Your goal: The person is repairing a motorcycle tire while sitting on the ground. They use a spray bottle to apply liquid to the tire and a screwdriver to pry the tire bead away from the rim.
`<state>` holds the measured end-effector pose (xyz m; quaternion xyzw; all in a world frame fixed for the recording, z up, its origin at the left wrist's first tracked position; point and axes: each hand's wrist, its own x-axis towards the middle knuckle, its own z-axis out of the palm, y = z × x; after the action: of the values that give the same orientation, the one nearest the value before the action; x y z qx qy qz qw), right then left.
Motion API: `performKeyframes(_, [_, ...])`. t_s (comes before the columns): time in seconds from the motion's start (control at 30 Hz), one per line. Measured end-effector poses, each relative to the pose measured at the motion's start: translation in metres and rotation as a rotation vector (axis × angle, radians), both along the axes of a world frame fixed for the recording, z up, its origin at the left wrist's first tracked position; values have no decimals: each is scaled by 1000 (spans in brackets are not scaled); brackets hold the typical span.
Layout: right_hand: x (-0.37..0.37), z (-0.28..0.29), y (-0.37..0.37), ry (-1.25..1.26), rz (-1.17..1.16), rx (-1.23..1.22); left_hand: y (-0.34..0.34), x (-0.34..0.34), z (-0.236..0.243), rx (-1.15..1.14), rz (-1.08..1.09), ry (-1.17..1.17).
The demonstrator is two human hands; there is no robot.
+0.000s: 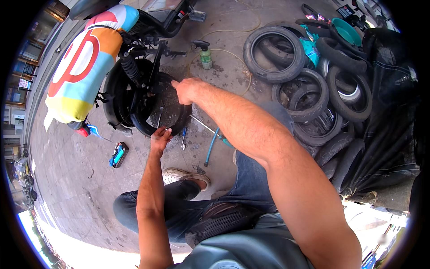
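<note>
A black tire (182, 115) stands out from the wheel area of a parked two-wheeler (154, 76). My left hand (160, 139) is closed at its near edge, fingers and thumb pinched together on the rubber. My right hand (187, 89) grips the upper right side of the tire, its fingertips partly hidden. Inside the ring, just above my left fingers, shows a thin metal tool (160, 115). A blue-handled screwdriver (183, 136) lies on the ground beside my left hand. Close by are a long metal rod (202, 124) and a short blue tube (211, 148).
A spray bottle (205, 57) with green liquid stands beyond my right hand, near a thin hose (244, 62). Piled tires (309, 96) fill the right side, beside a black cover (389, 107). A small box (118, 154) sits at left. A colourful padded cover (85, 67) hangs on the two-wheeler.
</note>
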<state>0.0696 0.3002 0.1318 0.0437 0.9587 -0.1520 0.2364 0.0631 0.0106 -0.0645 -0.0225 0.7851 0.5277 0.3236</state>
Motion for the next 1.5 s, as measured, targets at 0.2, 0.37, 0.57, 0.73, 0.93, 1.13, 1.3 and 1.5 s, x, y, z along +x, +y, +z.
performKeyframes(0.2, [-30, -39, 9, -5, -115, -81, 1, -2, 1, 4, 15, 8])
performKeyframes(0.37, [-66, -108, 16, -11, -141, -108, 0, 8, 3, -24, 9, 1])
performKeyframes(0.57, [-114, -158, 27, 9, -161, -169, 0, 18, 16, 25, 52, -35])
performKeyframes(0.73, [-128, -164, 15, 28, -184, -189, -5, 17, 13, 11, 80, -32])
performKeyframes(0.93, [-128, -170, 17, 53, -171, -217, 0, 11, 14, -2, 77, -49])
performKeyframes(1.13, [-129, -174, 21, 67, -204, -223, 6, 12, 15, -20, 56, -56])
performKeyframes(1.3, [-130, -168, 20, 59, -212, -241, 2, 12, 15, -25, 39, -44])
performKeyframes(1.5, [-128, -163, 16, 43, -194, -224, 0, 12, 14, -20, 49, -55])
